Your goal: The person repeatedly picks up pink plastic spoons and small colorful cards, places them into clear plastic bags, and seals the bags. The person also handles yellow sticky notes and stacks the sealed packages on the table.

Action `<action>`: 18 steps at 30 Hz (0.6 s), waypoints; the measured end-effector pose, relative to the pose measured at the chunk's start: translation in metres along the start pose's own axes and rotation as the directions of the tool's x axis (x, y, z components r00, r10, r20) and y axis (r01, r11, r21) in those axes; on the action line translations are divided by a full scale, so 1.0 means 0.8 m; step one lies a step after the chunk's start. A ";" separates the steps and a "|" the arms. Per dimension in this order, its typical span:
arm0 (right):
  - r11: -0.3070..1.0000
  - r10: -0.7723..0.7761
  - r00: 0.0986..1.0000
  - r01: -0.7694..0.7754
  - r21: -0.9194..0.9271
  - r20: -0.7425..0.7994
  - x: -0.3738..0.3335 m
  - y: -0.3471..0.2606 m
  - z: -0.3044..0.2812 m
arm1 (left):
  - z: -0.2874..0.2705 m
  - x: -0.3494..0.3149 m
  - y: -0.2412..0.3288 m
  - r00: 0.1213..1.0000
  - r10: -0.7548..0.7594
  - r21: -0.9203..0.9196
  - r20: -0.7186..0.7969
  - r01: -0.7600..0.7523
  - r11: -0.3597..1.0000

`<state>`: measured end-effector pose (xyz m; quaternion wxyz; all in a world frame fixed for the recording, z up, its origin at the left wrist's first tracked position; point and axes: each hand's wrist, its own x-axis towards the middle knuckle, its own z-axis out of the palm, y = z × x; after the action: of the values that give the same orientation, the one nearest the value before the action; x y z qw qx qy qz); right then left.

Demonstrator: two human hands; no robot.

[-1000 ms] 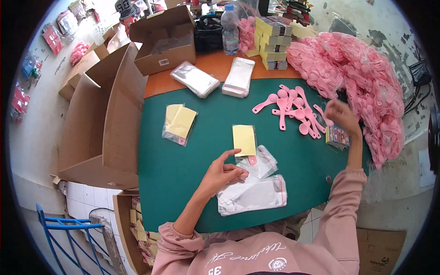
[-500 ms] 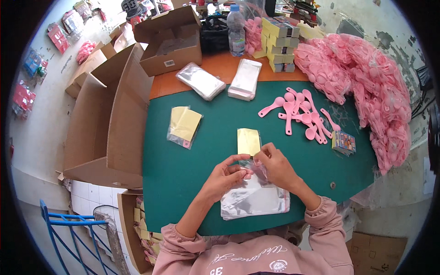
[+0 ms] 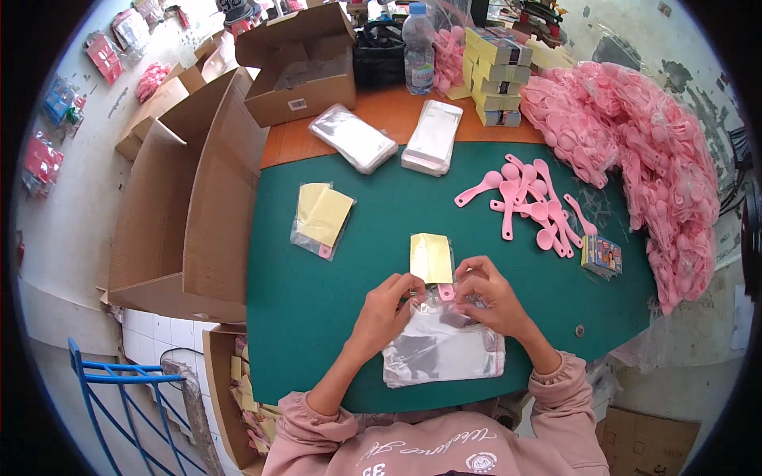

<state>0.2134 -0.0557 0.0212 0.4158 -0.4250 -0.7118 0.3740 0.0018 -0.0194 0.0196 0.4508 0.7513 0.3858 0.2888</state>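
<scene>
Just beyond a stack of clear plastic bags (image 3: 444,357), a small clear plastic bag (image 3: 452,252) lies on the green table mat, with a yellow card (image 3: 430,258) inside it. The pink handle end of a spoon (image 3: 447,293) shows at its near end; the rest of that spoon is hidden behind the card. My left hand (image 3: 387,311) pinches the bag's near left corner, fingers closed. On the other side my right hand (image 3: 494,300) has its fingertips closed on the bag's near right edge. Both wrists rest close to the stack.
Two filled bags (image 3: 324,218) lie to the left. Loose pink spoons (image 3: 530,202) and a small card stack (image 3: 602,257) sit to the right, beside a heap of bagged spoons (image 3: 675,174). Bag stacks (image 3: 432,136) and a water bottle (image 3: 418,49) stand farther back; a cardboard box (image 3: 214,190) borders the left.
My hands have moved apart along the bag's near end, and the pink spoon handle now shows between them. The whole view has shifted slightly.
</scene>
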 end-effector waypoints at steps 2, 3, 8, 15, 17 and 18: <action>0.994 0.086 0.996 -0.085 0.069 -0.006 -0.003 0.003 -0.001 | 0.000 0.000 0.001 1.000 -0.011 -0.001 -0.024 0.011 1.000; 0.977 0.170 0.985 -0.167 0.135 -0.006 -0.004 0.005 0.000 | 0.001 0.000 0.001 1.000 -0.003 0.012 -0.021 0.003 1.000; 0.823 0.409 0.912 -0.382 0.420 0.029 -0.004 0.015 0.005 | 0.007 0.002 0.006 1.000 0.005 0.001 -0.020 -0.005 1.000; 0.758 0.518 0.854 -0.435 0.486 -0.043 0.006 0.001 0.014 | 0.010 0.002 -0.006 0.984 -0.170 -0.089 -0.045 0.165 0.982; 0.764 0.516 0.852 -0.412 0.497 -0.088 0.007 0.001 0.018 | 0.014 0.003 -0.010 0.967 -0.250 -0.153 -0.040 0.241 0.958; 0.770 0.514 0.847 -0.388 0.506 -0.135 0.007 0.001 0.020 | 0.017 0.003 -0.011 0.952 -0.291 -0.267 -0.099 0.256 0.929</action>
<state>0.1977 -0.0530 0.0160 0.4927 -0.5196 -0.4157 0.5607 0.0108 -0.0207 0.0060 0.5506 0.6055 0.4771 0.3203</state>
